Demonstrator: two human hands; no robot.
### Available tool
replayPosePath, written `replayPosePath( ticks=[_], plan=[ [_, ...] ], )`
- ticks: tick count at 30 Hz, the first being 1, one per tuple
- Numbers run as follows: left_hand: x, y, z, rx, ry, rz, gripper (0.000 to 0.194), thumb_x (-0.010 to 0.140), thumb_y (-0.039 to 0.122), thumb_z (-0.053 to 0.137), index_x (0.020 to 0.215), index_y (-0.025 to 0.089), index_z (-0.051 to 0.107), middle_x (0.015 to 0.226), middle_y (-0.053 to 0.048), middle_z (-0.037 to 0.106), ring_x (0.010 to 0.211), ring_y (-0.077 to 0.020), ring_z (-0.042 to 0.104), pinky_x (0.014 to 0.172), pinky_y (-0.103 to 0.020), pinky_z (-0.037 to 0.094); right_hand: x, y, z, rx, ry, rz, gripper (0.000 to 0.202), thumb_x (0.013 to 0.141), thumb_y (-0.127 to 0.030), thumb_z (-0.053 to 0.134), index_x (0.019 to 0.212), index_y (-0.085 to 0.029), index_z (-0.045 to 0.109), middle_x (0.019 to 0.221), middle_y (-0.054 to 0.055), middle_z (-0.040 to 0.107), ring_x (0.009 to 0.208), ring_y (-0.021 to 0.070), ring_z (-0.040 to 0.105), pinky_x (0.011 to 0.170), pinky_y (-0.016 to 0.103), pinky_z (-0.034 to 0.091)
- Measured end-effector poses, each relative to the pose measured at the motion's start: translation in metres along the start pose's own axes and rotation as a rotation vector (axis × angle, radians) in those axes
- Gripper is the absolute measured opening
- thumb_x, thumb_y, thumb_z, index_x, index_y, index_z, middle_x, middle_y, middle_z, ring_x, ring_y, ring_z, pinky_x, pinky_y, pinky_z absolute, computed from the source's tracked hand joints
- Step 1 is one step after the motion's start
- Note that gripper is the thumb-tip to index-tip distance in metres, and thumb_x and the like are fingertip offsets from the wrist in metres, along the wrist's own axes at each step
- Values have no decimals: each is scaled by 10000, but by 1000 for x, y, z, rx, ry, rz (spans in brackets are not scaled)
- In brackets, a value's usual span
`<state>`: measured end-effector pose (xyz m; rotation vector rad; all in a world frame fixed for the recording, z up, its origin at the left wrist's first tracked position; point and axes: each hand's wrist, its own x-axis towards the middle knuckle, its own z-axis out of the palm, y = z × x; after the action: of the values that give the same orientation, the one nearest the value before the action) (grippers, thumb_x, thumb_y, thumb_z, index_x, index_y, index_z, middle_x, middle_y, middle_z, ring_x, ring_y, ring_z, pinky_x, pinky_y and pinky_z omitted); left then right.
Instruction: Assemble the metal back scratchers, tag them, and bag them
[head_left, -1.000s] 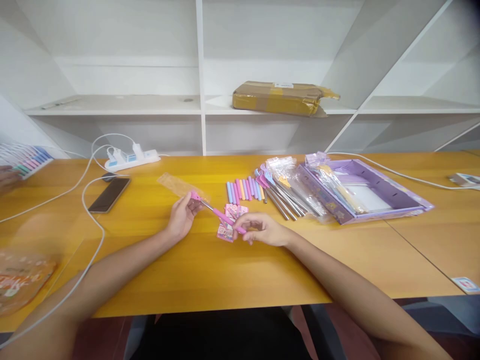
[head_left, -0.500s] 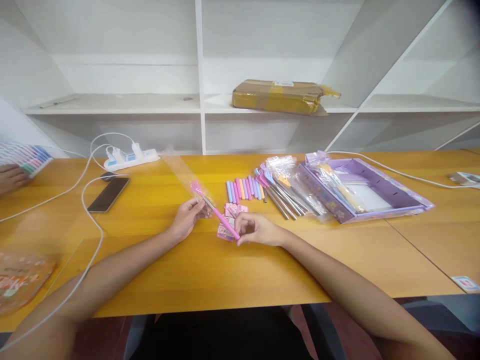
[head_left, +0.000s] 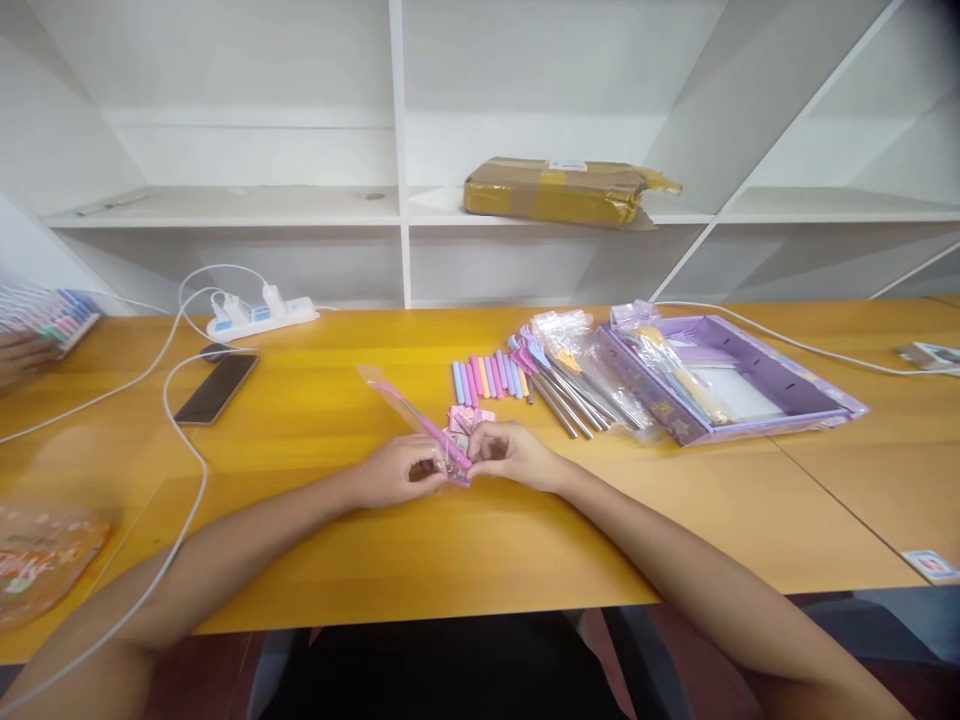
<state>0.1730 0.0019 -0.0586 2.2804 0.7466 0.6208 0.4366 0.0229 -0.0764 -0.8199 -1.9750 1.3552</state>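
Note:
A pink-handled stick (head_left: 435, 432) lies slanted inside a narrow clear bag (head_left: 381, 383). My left hand (head_left: 401, 470) pinches the bag near its lower end. At the handle's lower end, my right hand (head_left: 510, 455) is closed on the handle and the bag's edge. Small pink printed cards (head_left: 459, 418) lie on the table behind the fingers, partly hidden. Past them is a row of pink, blue and yellow handles (head_left: 489, 378). To its right lie several metal rods with coloured hand-shaped heads (head_left: 570, 395), beside more clear bags (head_left: 566, 325).
A purple tray (head_left: 787, 430) with bagged sticks (head_left: 682, 375) stands at the right. A phone (head_left: 219, 390), power strip (head_left: 262, 318) and white cables are at the left. Another person's hand (head_left: 26, 355) touches coloured items at the far left. A taped box (head_left: 551, 192) sits on the shelf.
The bag has been drawn down over the stick, which is now covered almost to its lower end. My left hand has moved down and right, close to my right hand.

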Motion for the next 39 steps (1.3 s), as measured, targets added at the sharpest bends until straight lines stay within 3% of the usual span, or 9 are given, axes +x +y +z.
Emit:
replayPosePath(
  ticks=[6,11,18,23,25,29,32,37,39],
  plan=[
    [1,2,-4,-14,-47,144,150,978,290,621,961,265,768,1022,-82,776,971,-243,701,921,-350,519,0,-4,9,-131,112,-61,500,697,-571,921,901,-194,664,760,-12,646,616,115,548,580,242,449],
    [1,1,-5,-26,-54,159,177,974,285,624,1017,273,795,1063,-87,790,985,-254,707,944,-369,534,1,-9,14,-99,55,-83,666,745,-566,892,1265,-228,648,983,16,681,668,116,589,640,260,508],
    [4,5,-5,-63,-86,145,155,958,292,656,997,285,806,1084,-94,787,1088,-287,689,1049,-407,493,-1,-13,23,-79,24,-109,976,737,-472,929,1569,-286,453,975,-5,639,713,124,613,716,277,551],
    [2,5,-7,-90,-94,149,171,957,304,650,1017,268,805,1034,-89,793,1005,-269,710,986,-378,520,-1,-17,21,-93,-21,-208,613,794,-446,893,1342,-277,676,1193,76,592,795,125,600,741,291,580],
    [0,0,-7,-129,-98,135,204,964,337,639,1043,259,810,1041,-91,796,979,-267,713,951,-367,530,0,-17,22,-84,-25,-211,553,791,-437,896,1282,-274,699,1219,82,579,793,124,593,724,287,583],
    [-2,-16,-4,-297,-29,-52,360,1028,453,541,1040,212,808,994,-75,792,900,-245,718,825,-318,541,-2,-17,25,-128,-32,-251,495,830,-394,870,1274,-277,684,1232,79,572,772,116,585,734,295,586],
    [-2,-23,0,-437,50,-180,365,1004,494,595,1046,194,799,1009,-75,788,904,-242,717,801,-309,538,-3,-16,25,-176,-52,-273,502,846,-398,855,1295,-279,664,1271,91,559,841,137,605,783,316,602],
    [1,-24,0,-627,143,-228,345,917,496,733,1051,183,789,1047,-93,782,989,-252,716,891,-341,543,-4,-16,17,-187,-97,-296,739,711,-427,946,1367,-310,627,1390,110,516,1060,216,629,904,384,616],
    [3,-24,-2,-662,178,-253,356,887,500,768,1040,179,785,1043,-95,782,984,-249,716,893,-346,544,-4,-15,14,-232,-103,-316,710,734,-423,932,1366,-314,628,1405,113,508,1109,231,621,932,393,609]
  ],
)
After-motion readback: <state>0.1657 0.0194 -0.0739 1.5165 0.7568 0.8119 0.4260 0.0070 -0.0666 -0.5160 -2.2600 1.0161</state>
